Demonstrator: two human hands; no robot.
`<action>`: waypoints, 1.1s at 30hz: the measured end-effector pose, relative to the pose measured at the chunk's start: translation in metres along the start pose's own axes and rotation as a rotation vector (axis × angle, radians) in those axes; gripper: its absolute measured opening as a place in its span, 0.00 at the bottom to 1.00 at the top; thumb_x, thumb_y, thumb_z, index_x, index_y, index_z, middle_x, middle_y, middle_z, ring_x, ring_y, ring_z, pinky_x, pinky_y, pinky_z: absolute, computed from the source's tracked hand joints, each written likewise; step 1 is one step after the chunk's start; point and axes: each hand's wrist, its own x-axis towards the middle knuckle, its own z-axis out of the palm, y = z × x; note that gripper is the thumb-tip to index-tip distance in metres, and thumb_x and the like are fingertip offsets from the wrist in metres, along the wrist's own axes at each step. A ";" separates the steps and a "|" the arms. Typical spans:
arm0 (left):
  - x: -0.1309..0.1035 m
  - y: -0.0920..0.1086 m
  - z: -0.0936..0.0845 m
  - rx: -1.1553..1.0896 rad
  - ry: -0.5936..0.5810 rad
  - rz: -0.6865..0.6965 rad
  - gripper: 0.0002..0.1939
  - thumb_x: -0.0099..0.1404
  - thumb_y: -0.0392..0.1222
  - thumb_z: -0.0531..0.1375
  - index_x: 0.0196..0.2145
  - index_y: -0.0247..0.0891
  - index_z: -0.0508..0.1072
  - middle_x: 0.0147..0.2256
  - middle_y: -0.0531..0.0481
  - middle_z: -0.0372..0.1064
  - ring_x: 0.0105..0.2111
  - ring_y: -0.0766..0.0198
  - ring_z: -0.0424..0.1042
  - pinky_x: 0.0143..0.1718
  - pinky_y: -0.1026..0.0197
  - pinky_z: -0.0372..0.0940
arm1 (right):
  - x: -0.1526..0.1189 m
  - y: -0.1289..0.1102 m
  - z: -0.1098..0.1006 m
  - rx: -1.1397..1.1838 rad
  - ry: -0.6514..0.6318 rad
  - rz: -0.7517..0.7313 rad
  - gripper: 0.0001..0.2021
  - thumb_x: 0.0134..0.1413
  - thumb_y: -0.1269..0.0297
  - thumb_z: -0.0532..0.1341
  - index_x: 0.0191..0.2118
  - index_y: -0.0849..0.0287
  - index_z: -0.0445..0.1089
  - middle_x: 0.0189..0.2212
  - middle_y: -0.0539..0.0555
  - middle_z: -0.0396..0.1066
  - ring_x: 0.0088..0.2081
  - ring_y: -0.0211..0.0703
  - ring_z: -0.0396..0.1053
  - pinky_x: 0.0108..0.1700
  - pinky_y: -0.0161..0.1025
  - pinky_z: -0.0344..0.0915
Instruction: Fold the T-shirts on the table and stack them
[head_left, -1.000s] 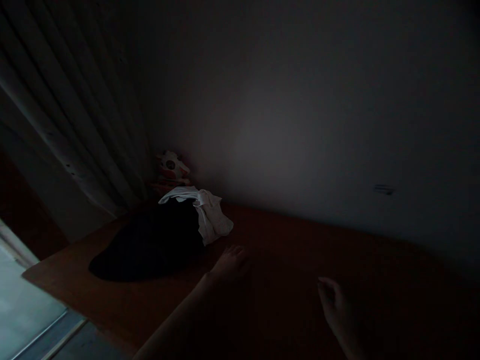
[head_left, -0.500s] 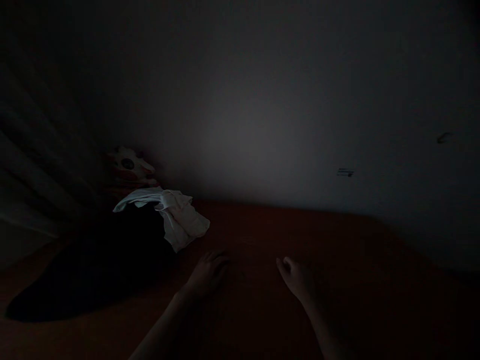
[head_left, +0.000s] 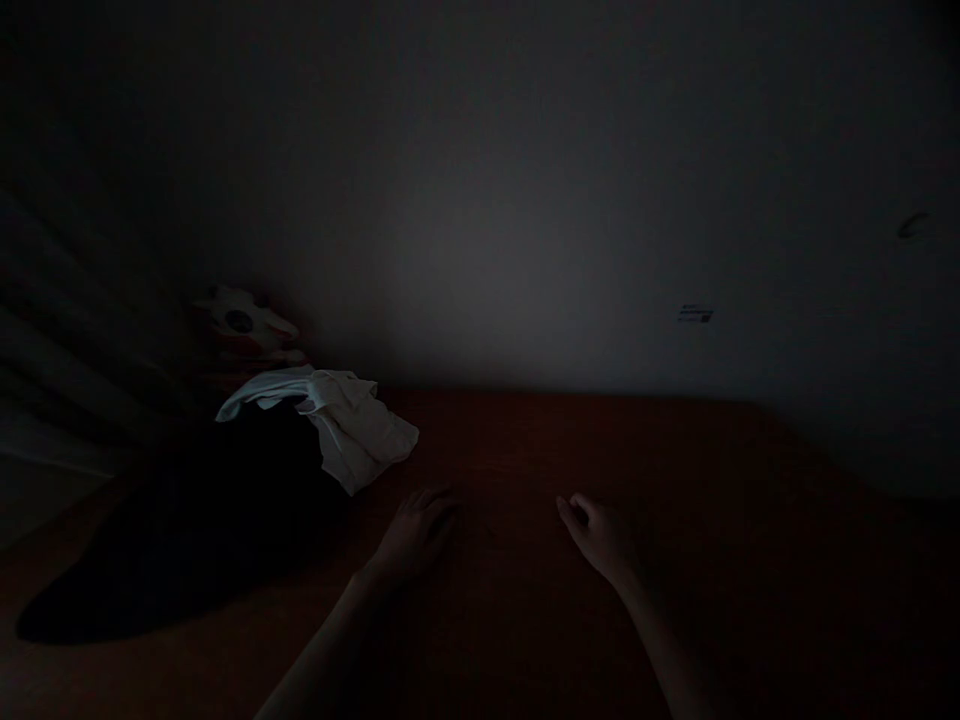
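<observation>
In dim light, my left hand rests on a reddish-brown table, palm down with its fingers stretched out. It holds nothing and is close to a crumpled white cloth. My right hand lies on the table farther right, turned on its side. Its fingers are loosely curled and the thumb stands apart, with nothing visible between them. The cloth lies over the end of a large dark heap, perhaps fabric, left of my left hand.
Behind the cloth at the back left is a white and red object with a dark round spot. A pale curtain hangs at the left. The grey wall behind bears a small label and a hook.
The view has tilted slightly, so the wall label and hook sit higher in the picture. Both hands keep nearly the same place and pose on the table.
</observation>
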 end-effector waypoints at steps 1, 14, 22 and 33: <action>0.000 0.001 0.000 -0.001 0.002 -0.001 0.16 0.72 0.42 0.55 0.54 0.46 0.75 0.61 0.44 0.68 0.59 0.51 0.69 0.61 0.43 0.65 | 0.000 0.000 0.000 0.002 -0.001 0.007 0.26 0.62 0.38 0.46 0.24 0.52 0.60 0.21 0.52 0.70 0.23 0.44 0.68 0.29 0.38 0.54; 0.007 0.005 -0.022 0.103 0.141 -0.232 0.14 0.69 0.36 0.53 0.48 0.41 0.73 0.48 0.42 0.73 0.48 0.52 0.73 0.51 0.50 0.69 | 0.001 0.010 0.002 0.054 0.007 0.032 0.27 0.61 0.37 0.49 0.24 0.52 0.64 0.20 0.51 0.71 0.24 0.45 0.71 0.28 0.38 0.59; 0.055 -0.023 -0.137 0.679 0.320 -0.339 0.37 0.60 0.38 0.64 0.66 0.40 0.60 0.71 0.32 0.46 0.71 0.33 0.42 0.65 0.29 0.42 | 0.003 0.012 0.006 0.099 0.014 0.042 0.27 0.60 0.36 0.50 0.23 0.52 0.68 0.21 0.54 0.73 0.23 0.47 0.71 0.29 0.40 0.61; 0.109 -0.018 -0.177 0.371 0.324 -0.344 0.13 0.69 0.37 0.52 0.48 0.37 0.72 0.46 0.38 0.76 0.45 0.51 0.77 0.45 0.54 0.69 | 0.007 0.009 0.000 0.219 0.017 0.134 0.27 0.58 0.34 0.50 0.26 0.53 0.67 0.24 0.55 0.74 0.27 0.49 0.73 0.32 0.42 0.64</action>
